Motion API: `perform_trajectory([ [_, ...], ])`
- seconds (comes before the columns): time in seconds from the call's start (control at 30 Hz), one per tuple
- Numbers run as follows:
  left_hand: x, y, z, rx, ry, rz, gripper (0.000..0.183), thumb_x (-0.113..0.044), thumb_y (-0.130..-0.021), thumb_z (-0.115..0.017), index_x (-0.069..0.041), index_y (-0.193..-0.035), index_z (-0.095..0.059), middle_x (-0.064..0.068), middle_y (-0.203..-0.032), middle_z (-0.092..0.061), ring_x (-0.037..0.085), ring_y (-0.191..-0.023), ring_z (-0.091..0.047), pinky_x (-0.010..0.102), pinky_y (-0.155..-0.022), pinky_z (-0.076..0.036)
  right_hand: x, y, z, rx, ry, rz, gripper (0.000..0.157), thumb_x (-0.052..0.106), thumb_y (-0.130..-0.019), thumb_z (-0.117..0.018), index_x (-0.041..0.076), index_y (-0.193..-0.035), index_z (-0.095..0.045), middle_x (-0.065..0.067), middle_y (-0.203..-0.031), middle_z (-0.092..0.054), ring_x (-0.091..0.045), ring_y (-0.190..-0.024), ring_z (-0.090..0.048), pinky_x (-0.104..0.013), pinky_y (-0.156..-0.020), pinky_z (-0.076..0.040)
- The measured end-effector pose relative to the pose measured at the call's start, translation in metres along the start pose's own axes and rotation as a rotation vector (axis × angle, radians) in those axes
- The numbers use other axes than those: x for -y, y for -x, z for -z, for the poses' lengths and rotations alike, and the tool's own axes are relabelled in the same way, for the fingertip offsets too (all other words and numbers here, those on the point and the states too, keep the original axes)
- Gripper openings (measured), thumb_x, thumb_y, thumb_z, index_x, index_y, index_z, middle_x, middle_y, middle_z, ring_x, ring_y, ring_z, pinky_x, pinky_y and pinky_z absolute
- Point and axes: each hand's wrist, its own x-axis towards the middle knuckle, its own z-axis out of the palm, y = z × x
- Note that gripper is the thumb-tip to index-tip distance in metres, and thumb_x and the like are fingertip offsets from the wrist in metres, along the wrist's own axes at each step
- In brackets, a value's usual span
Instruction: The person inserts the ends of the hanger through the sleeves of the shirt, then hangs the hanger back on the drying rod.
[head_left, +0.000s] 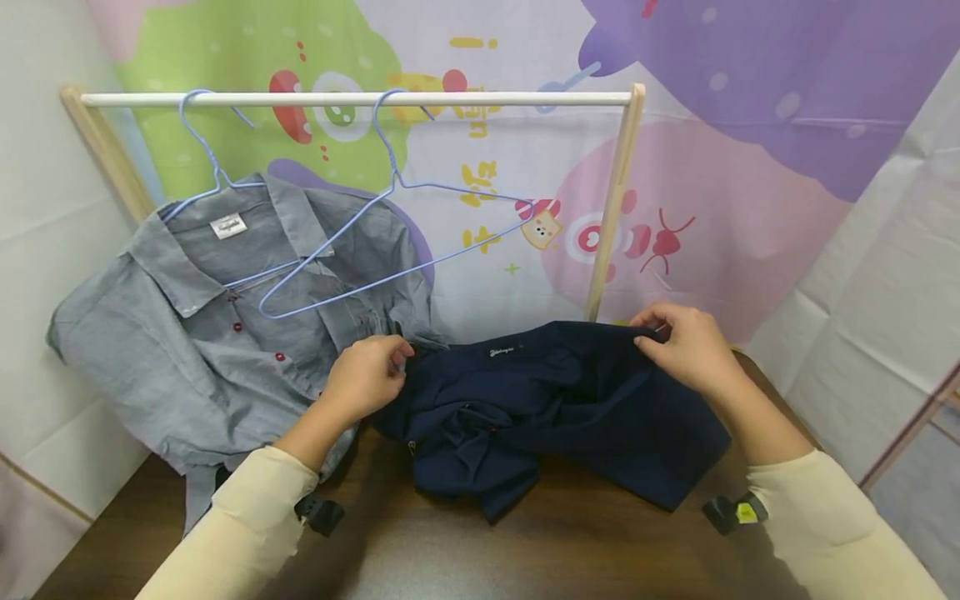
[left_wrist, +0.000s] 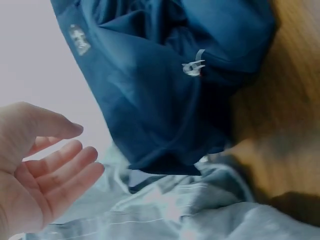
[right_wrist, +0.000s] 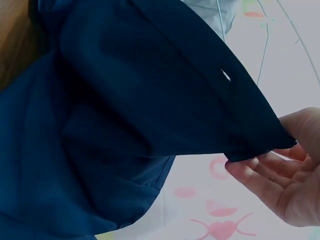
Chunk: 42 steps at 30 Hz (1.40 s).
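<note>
Right hand (head_left: pixel 686 346) pinches, left hand (head_left: pixel 366 377) loose

At the lower centre of the frame, one navy garment (head_left: pixel 622 400) stretches left to right between two hands: the right clamps its upper right corner between thumb and fingers; the left, thumb and fingers apart, is just beside its left end. One bare hanger (head_left: pixel 394 172) hangs above the garment, nearer the left hand; a second hanger (head_left: pixel 217 172), at left, carries one grey shirt (head_left: pixel 180 358), both on one rack (head_left: pixel 510 98)
</note>
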Motion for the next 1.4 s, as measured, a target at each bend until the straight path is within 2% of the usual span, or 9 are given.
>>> perform_trajectory([
  [0.1,-0.007,-0.001,0.012,-0.049,-0.004,-0.023,0.021,-0.002,-0.077,-0.070,-0.007,-0.097,-0.070,0.005,-0.086,-0.065,0.021,-0.074,-0.062,0.040,-0.063,-0.051,0.002,0.000,0.003,0.021,0.010,-0.011,0.015,0.008,-0.084,-0.072,0.004,-0.099,-0.071,-0.017,-0.093,-0.069,-0.032,-0.083,-0.061,-0.047,-0.074,-0.046],
  [0.47,-0.029,-0.007,0.055,-0.350,-0.025,-0.183,0.018,0.001,-0.075,-0.075,-0.001,-0.093,-0.070,0.012,-0.083,-0.063,0.027,-0.074,-0.059,0.041,-0.066,-0.049,0.004,0.003,0.005,0.048,0.012,-0.029,0.015,0.008,-0.084,-0.072,0.004,-0.099,-0.071,-0.017,-0.093,-0.068,-0.031,-0.083,-0.062,-0.047,-0.074,-0.047],
  [0.57,-0.034,-0.010,0.067,-0.396,-0.025,-0.213,0.019,0.002,-0.074,-0.077,0.000,-0.092,-0.071,0.013,-0.086,-0.063,0.028,-0.076,-0.060,0.042,-0.066,-0.050,0.004,0.004,0.006,0.050,0.009,-0.030,0.015,0.008,-0.085,-0.071,0.004,-0.099,-0.071,-0.017,-0.094,-0.068,-0.031,-0.083,-0.062,-0.047,-0.074,-0.047],
  [0.67,-0.039,-0.014,0.082,-0.404,-0.027,-0.221,0.021,0.003,-0.074,-0.076,0.000,-0.094,-0.071,0.015,-0.091,-0.065,0.031,-0.081,-0.061,0.044,-0.071,-0.049,0.005,0.005,0.006,0.055,0.009,-0.032,0.015,0.007,-0.085,-0.071,0.003,-0.099,-0.071,-0.017,-0.094,-0.068,-0.032,-0.084,-0.062,-0.048,-0.075,-0.048],
  [0.8,-0.043,-0.020,0.107,-0.348,-0.042,-0.184,0.029,0.002,-0.075,-0.075,-0.002,-0.104,-0.072,0.015,-0.102,-0.067,0.037,-0.094,-0.060,0.050,-0.081,-0.047,0.005,0.005,0.007,0.062,0.015,-0.026,0.014,0.006,-0.084,-0.070,0.003,-0.098,-0.071,-0.016,-0.093,-0.068,-0.032,-0.083,-0.061,-0.048,-0.075,-0.048],
  [1.0,-0.040,-0.033,0.141,-0.203,-0.097,-0.064,0.046,-0.003,-0.077,-0.077,-0.004,-0.122,-0.066,0.021,-0.120,-0.060,0.042,-0.106,-0.056,0.057,-0.086,-0.044,0.003,0.006,0.008,0.056,0.023,-0.006,0.014,0.006,-0.084,-0.071,0.004,-0.098,-0.070,-0.016,-0.091,-0.069,-0.030,-0.080,-0.062,-0.047,-0.074,-0.048],
  [1.23,-0.025,-0.052,0.159,-0.025,-0.165,0.050,0.068,-0.009,-0.077,-0.079,-0.002,-0.138,-0.051,0.029,-0.130,-0.048,0.048,-0.113,-0.048,0.061,-0.092,-0.039,0.001,0.007,0.007,0.055,0.026,0.006,0.015,0.006,-0.083,-0.072,0.004,-0.097,-0.070,-0.015,-0.089,-0.069,-0.029,-0.078,-0.063,-0.046,-0.073,-0.047],
  [1.3,-0.019,-0.059,0.162,0.043,-0.182,0.066,0.067,-0.010,-0.081,-0.076,-0.002,-0.141,-0.047,0.031,-0.133,-0.045,0.050,-0.116,-0.046,0.062,-0.094,-0.038,0.000,0.008,0.007,0.054,0.027,0.006,0.015,0.006,-0.083,-0.072,0.004,-0.097,-0.070,-0.015,-0.089,-0.069,-0.030,-0.079,-0.063,-0.046,-0.073,-0.048],
  [1.4,-0.010,-0.069,0.167,0.139,-0.195,0.055,0.062,-0.008,-0.085,-0.070,0.000,-0.141,-0.045,0.033,-0.129,-0.048,0.050,-0.116,-0.046,0.062,-0.094,-0.037,0.000,0.008,0.006,0.058,0.029,0.004,0.014,0.006,-0.083,-0.072,0.004,-0.097,-0.070,-0.015,-0.090,-0.069,-0.030,-0.079,-0.062,-0.047,-0.074,-0.048],
])
